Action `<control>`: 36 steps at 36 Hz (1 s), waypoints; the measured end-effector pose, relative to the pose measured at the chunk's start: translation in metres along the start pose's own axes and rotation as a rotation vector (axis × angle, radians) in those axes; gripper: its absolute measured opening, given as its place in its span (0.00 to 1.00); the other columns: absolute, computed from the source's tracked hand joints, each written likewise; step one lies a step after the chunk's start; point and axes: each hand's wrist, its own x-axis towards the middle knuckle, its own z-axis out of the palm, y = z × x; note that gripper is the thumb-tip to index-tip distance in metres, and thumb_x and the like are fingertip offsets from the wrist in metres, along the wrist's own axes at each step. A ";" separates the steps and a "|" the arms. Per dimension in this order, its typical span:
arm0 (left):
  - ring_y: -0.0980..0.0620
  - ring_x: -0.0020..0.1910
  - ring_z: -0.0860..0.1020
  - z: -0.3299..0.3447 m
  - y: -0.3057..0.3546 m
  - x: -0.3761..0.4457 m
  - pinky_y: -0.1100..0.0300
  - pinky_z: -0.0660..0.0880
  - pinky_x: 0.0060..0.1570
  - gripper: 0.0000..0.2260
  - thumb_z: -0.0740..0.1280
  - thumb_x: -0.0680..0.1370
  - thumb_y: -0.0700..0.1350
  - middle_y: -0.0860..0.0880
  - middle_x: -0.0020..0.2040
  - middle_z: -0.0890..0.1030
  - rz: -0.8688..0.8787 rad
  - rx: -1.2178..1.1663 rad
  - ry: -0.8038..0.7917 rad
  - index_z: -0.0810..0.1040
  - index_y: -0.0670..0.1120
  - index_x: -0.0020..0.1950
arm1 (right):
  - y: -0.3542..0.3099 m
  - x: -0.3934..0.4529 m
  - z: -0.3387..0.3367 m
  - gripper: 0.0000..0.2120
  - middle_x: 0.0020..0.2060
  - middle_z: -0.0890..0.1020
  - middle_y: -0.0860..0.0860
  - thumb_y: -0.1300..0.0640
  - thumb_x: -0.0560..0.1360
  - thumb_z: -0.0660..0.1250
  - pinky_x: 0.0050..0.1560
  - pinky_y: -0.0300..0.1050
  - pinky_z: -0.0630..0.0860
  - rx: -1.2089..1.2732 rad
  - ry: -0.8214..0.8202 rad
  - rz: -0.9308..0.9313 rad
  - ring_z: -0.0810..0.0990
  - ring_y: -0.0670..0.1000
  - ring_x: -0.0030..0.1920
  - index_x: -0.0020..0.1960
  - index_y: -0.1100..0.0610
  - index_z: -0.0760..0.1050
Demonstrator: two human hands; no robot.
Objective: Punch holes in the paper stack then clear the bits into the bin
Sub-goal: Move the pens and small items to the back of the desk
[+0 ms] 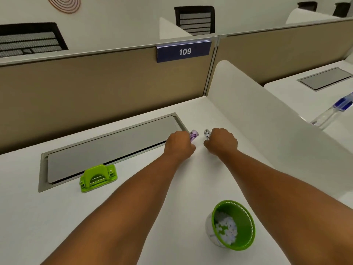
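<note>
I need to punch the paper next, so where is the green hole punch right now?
In the head view, the green hole punch sits on the white desk left of the left forearm, touched by neither hand, against the near edge of the grey cable hatch.

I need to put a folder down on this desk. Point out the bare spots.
Bare desk: the near-left corner in front of the green hole punch, and between the forearms. Also right of the green bin. Crowded near the far right corner, where both hands grip small objects.
</note>
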 end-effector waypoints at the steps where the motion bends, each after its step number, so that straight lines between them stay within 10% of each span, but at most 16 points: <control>1: 0.47 0.44 0.78 0.002 0.004 0.004 0.58 0.74 0.40 0.12 0.69 0.76 0.47 0.46 0.45 0.78 -0.002 0.005 0.006 0.77 0.43 0.56 | 0.002 0.004 0.003 0.05 0.43 0.74 0.52 0.55 0.73 0.65 0.42 0.44 0.69 0.005 0.006 0.001 0.73 0.55 0.42 0.47 0.54 0.72; 23: 0.50 0.41 0.76 0.012 0.002 -0.004 0.59 0.71 0.37 0.21 0.67 0.75 0.61 0.48 0.44 0.78 0.020 -0.019 0.048 0.76 0.45 0.56 | 0.004 -0.007 0.008 0.23 0.62 0.74 0.56 0.48 0.77 0.66 0.58 0.52 0.72 0.002 0.088 -0.144 0.74 0.58 0.61 0.69 0.55 0.69; 36: 0.43 0.52 0.78 -0.058 -0.075 -0.111 0.56 0.71 0.44 0.16 0.64 0.78 0.51 0.43 0.54 0.81 -0.161 0.016 0.188 0.77 0.42 0.61 | -0.068 -0.127 0.001 0.15 0.57 0.80 0.54 0.54 0.78 0.62 0.50 0.47 0.76 0.190 0.077 -0.370 0.80 0.54 0.54 0.63 0.56 0.75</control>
